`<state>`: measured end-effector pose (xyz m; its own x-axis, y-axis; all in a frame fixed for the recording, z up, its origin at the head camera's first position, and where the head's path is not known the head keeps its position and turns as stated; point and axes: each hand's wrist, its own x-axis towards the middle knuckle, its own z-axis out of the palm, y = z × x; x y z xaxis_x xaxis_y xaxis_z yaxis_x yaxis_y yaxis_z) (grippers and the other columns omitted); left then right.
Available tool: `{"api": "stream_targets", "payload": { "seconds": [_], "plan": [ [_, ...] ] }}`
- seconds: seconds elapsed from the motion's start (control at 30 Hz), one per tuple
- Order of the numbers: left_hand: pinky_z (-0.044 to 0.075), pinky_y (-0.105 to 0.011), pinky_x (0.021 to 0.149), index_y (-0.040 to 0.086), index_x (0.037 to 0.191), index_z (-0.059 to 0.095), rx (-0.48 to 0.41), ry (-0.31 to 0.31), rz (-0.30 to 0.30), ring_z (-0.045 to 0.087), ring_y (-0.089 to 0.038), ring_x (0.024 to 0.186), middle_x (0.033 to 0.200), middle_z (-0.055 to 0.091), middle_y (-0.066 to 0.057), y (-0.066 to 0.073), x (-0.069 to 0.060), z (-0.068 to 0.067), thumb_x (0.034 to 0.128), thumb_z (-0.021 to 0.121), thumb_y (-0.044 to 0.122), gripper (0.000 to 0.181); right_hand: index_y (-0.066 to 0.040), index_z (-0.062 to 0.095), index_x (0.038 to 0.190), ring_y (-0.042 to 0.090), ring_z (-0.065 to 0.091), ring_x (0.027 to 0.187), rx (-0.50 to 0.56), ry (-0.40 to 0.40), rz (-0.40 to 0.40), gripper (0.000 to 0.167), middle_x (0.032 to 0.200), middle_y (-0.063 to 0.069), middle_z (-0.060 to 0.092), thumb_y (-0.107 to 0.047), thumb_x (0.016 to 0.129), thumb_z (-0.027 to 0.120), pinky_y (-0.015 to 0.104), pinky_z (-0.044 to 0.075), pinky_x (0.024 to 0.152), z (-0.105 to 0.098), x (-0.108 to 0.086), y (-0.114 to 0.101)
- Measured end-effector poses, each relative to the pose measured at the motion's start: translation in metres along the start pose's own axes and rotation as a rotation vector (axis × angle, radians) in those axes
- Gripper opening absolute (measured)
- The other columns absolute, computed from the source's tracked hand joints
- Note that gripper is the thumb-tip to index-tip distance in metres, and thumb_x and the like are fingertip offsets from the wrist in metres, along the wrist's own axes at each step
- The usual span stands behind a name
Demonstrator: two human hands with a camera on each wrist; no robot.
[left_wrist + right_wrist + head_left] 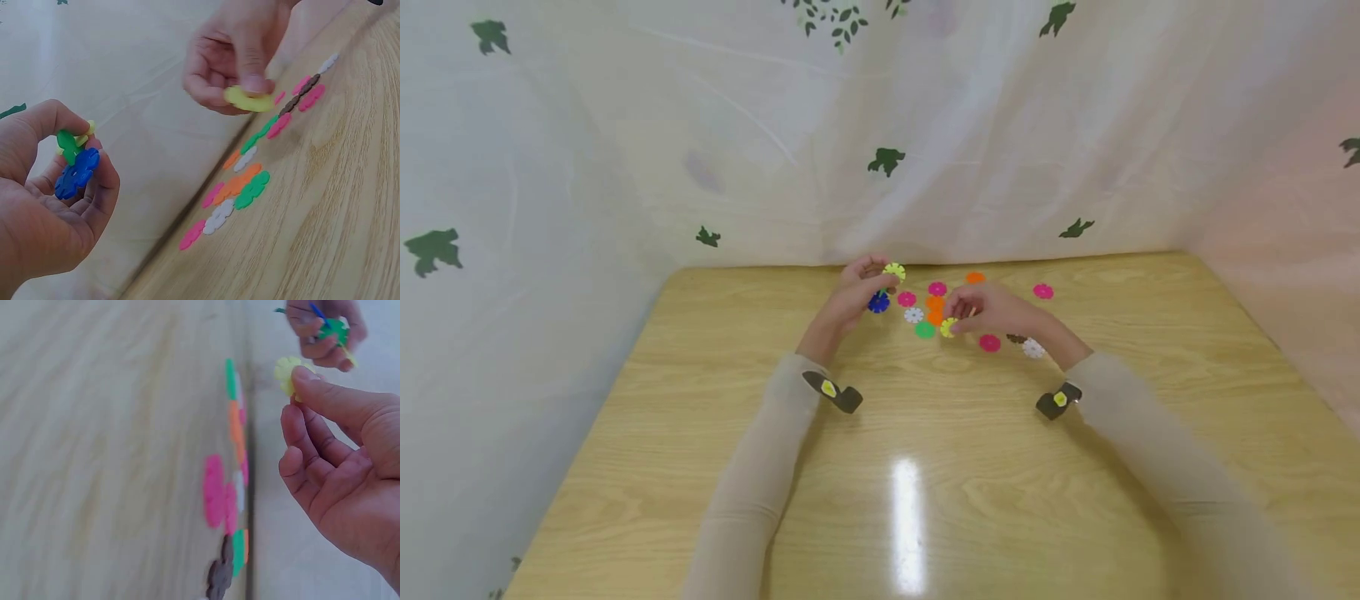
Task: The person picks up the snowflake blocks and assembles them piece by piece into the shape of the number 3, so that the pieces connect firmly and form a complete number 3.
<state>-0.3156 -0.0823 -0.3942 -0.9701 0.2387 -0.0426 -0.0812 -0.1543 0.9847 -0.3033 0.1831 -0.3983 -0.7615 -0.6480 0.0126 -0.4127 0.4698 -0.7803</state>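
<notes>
We've got a piece in each hand, with a clear gap between. The yellow disc (948, 328) sits in the right hand (994, 307), over the far half of the bench (850, 467). From it, the cluster (76, 176) in the left hand (856, 295) lies toward the bench's left edge and a touch toward the far edge.

Fingers: right thumb and fingertip pinch the disc, only its thickness between them; the other right fingers curl loosely, holding nothing. Left fingers and thumb close round the cluster: a blue piece (78, 174), a green piece (69, 149) and a yellow piece (91, 128).

No long axis, discs are round; what matters is how the faces stand. Left wrist view has the yellow disc near edge-on and the blue piece showing its face; right wrist view has that swapped. So we judge their planes well out of line.

Loose discs (936, 303) lie flat along the far edge, between the hands and off toward the right edge.

Hard to make out: left fingers cover much of the cluster, so we can't tell how it joins. Right thumb hides part of the disc. A brown disc (1017, 339) is partly behind the right wrist. Bench's near edge is cut off.
</notes>
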Motion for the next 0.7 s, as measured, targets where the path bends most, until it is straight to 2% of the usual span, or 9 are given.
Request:
{"api": "stream_targets", "payload": {
  "seconds": [0.13, 0.3, 0.43, 0.57, 0.7],
  "plan": [
    [0.052, -0.017, 0.062, 0.014, 0.101, 0.059, 0.022, -0.01, -0.008, 0.062, -0.019, 0.084, 0.09, 0.066, 0.0, -0.001, -0.001, 0.001, 0.094, 0.063, -0.002, 0.018, -0.002, 0.07, 0.106, 0.024, 0.065, 0.092, 0.087, 0.11, -0.029, 0.017, 0.1, 0.011, 0.07, -0.011, 0.092, 0.075, 0.024, 0.058, 0.08, -0.005, 0.01, -0.009],
    [0.053, -0.018, 0.065, 0.015, 0.104, 0.059, 0.046, -0.026, -0.01, 0.063, -0.019, 0.088, 0.096, 0.067, -0.003, -0.003, -0.002, 0.003, 0.0931, 0.065, -0.001, 0.019, 0.001, 0.07, 0.105, 0.032, 0.067, 0.09, 0.214, 0.224, -0.065, 0.016, 0.095, 0.008, 0.071, -0.008, 0.093, 0.074, 0.029, 0.061, 0.079, -0.008, 0.02, -0.02],
    [0.053, -0.018, 0.063, 0.015, 0.105, 0.059, 0.042, -0.037, -0.006, 0.064, -0.014, 0.084, 0.097, 0.067, -0.004, -0.004, -0.003, 0.005, 0.0927, 0.065, -0.001, 0.021, 0.005, 0.068, 0.104, 0.027, 0.07, 0.086, 0.321, 0.254, -0.074, 0.017, 0.091, 0.006, 0.071, -0.005, 0.092, 0.074, 0.031, 0.063, 0.08, -0.008, 0.024, -0.026],
    [0.052, -0.018, 0.06, 0.015, 0.105, 0.059, 0.032, -0.04, 0.001, 0.064, -0.012, 0.08, 0.093, 0.068, -0.002, -0.006, -0.004, 0.006, 0.092, 0.065, -0.002, 0.022, 0.006, 0.067, 0.102, 0.018, 0.071, 0.081, 0.364, 0.282, -0.072, 0.017, 0.089, 0.006, 0.072, -0.003, 0.09, 0.076, 0.03, 0.064, 0.077, -0.006, 0.029, -0.026],
    [0.052, -0.018, 0.058, 0.015, 0.105, 0.059, 0.023, -0.045, 0.006, 0.064, -0.011, 0.079, 0.091, 0.068, -0.001, -0.006, -0.004, 0.006, 0.0917, 0.064, -0.003, 0.022, 0.007, 0.067, 0.099, 0.024, 0.072, 0.081, 0.361, 0.318, -0.09, 0.019, 0.088, 0.006, 0.073, -0.001, 0.087, 0.078, 0.034, 0.064, 0.077, -0.004, 0.034, -0.024]
  ]
}}
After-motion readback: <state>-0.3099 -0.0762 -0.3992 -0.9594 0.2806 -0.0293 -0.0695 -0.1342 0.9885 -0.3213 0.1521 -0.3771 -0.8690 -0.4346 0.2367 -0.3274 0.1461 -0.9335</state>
